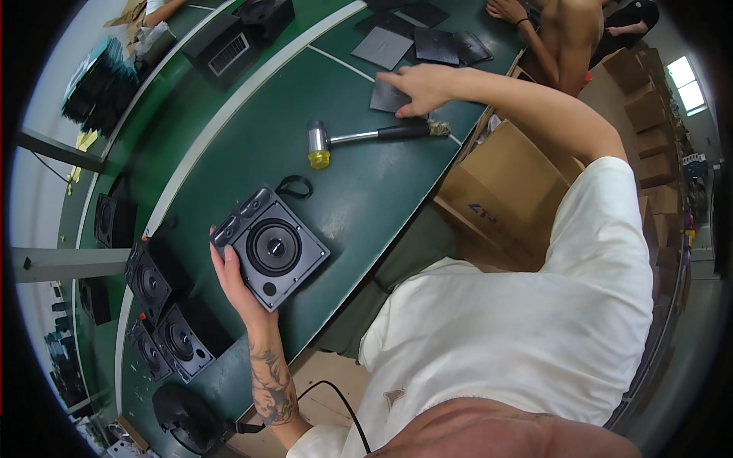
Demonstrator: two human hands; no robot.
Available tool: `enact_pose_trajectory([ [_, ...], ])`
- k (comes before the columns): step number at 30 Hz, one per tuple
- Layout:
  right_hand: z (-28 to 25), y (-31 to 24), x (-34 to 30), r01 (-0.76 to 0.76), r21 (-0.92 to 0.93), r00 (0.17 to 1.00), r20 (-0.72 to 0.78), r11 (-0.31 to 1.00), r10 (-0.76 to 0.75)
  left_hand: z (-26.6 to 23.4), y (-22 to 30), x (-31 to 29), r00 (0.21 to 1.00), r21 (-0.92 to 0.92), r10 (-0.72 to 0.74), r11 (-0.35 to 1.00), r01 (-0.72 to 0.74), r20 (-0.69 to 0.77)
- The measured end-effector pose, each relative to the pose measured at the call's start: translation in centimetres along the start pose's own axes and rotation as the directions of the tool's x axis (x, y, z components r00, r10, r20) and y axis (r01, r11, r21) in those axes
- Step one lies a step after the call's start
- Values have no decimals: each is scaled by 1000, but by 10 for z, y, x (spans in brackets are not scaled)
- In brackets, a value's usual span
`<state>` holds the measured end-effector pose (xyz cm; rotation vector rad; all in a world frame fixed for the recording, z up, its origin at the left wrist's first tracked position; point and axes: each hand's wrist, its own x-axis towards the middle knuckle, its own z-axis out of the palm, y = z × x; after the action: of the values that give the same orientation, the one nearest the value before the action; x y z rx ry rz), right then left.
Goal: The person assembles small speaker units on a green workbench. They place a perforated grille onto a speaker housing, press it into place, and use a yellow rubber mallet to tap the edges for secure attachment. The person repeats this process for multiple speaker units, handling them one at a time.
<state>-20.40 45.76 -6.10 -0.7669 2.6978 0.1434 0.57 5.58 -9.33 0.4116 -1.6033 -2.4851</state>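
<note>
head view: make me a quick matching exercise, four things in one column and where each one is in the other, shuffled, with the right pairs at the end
Things
1. Black square speaker with a round cone
2. Silver-headed hammer with a black grip
3. Dark grey flat panel
4. Brown cardboard box

Places
A. At the fingertips of the right hand
B. Off the green tabletop, beside its edge
C. Held along one side by the left hand
D. Lying on the tabletop between the speaker and the panel

Pairs: 1-C, 2-D, 3-A, 4-B
</note>
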Motion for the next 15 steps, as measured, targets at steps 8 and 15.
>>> enact_pose_trajectory([
  [8,-25,-10,-2,17,148,947,-319,989,31,-14,-8,5,999,0,9,1000,-9,46],
  [15,-60,-89,1,351,853,901,-420,387,109,-16,-3,-2,997,-74,-4,997,10,76],
])
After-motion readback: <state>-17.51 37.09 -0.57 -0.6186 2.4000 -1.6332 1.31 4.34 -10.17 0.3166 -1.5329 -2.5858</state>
